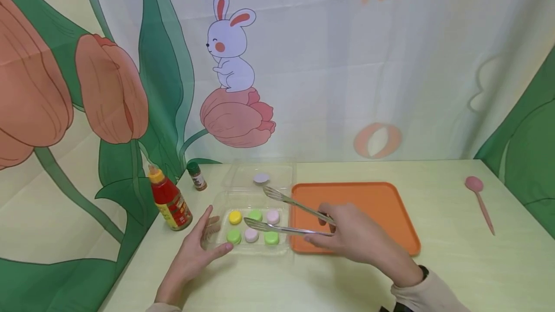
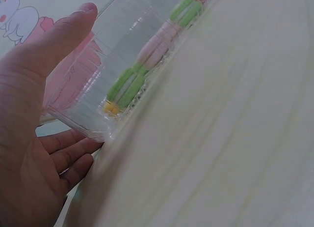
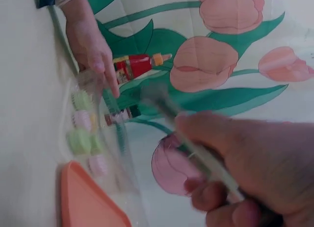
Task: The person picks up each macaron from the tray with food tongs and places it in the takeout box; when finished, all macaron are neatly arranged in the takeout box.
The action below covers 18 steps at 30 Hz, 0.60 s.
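Observation:
A clear plastic box [image 1: 284, 249] with its lid [image 1: 282, 172] folded back holds several macarons, among them a yellow one [image 1: 235, 217], a green one [image 1: 271, 238] and a lilac one [image 1: 272, 216]. My left hand [image 1: 197, 249] spreads around the box's left end, thumb by the front corner; in the left wrist view its fingers [image 2: 73, 151] lie beside the box's end wall. Metal tongs [image 1: 299, 229] are gripped in my right hand [image 1: 353, 232]. Their arms stand apart above the box with nothing between the tips, one tip over the macarons, the other near the lid.
An orange tray [image 1: 368, 196] stands right of the box, partly under my right hand. Left of the box are a red sauce bottle [image 1: 171, 201] and a small green-capped jar [image 1: 197, 176]. A pink spoon [image 1: 480, 196] lies far right. A printed curtain [image 1: 312, 85] hangs behind the table.

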{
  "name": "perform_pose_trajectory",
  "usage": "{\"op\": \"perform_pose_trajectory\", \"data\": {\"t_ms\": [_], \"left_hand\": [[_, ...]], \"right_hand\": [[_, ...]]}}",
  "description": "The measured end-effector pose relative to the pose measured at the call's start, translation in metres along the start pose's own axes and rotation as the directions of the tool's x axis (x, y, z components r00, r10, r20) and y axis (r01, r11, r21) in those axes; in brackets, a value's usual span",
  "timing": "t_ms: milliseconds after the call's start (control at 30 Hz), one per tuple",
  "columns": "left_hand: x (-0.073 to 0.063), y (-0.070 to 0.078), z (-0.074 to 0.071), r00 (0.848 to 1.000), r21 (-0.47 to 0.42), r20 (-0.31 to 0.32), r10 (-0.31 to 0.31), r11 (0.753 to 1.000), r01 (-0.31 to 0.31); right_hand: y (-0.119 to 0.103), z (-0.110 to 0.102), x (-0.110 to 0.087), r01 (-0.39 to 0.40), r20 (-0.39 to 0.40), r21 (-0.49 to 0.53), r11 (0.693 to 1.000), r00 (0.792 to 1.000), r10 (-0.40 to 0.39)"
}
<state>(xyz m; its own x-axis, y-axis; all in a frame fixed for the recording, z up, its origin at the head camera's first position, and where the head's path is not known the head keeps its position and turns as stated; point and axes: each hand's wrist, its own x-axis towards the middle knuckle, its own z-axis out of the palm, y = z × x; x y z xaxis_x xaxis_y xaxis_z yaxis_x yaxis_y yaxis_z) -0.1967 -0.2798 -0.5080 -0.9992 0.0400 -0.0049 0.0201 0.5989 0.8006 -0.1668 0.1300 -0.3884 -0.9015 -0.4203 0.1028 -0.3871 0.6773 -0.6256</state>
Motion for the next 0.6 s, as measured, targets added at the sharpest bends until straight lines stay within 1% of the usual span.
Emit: {"op": "perform_pose_trajectory", "data": {"t_ms": [133,267,367,467,533,600], "left_hand": [[0.0,0.0,0.0,1.0,0.002,0.001,-0.008,1.0,0.008],[0.001,0.001,0.0,1.0,0.006,0.001,-0.015,1.0,0.015],[0.0,0.002,0.0,1.0,0.007,0.002,-0.016,1.0,0.016],[0.0,0.002,0.0,1.0,0.007,0.001,-0.019,1.0,0.019],[-0.001,0.002,0.0,1.0,0.006,0.0,-0.019,1.0,0.019],[-0.001,0.002,0.0,1.0,0.005,0.0,-0.019,1.0,0.019]], "right_hand": [[0.012,-0.001,-0.009,0.031,-0.104,0.016,0.999,0.994,-0.029],[0.027,-0.001,-0.019,0.066,-0.219,0.037,0.997,0.974,-0.057],[0.041,-0.002,-0.027,0.125,-0.309,0.051,0.991,0.945,-0.103],[0.056,-0.003,-0.036,0.173,-0.403,0.029,0.985,0.903,-0.147],[0.066,-0.006,-0.042,0.174,-0.462,-0.005,0.985,0.873,-0.157],[0.076,-0.01,-0.049,0.146,-0.508,-0.022,0.989,0.85,-0.137]]}}
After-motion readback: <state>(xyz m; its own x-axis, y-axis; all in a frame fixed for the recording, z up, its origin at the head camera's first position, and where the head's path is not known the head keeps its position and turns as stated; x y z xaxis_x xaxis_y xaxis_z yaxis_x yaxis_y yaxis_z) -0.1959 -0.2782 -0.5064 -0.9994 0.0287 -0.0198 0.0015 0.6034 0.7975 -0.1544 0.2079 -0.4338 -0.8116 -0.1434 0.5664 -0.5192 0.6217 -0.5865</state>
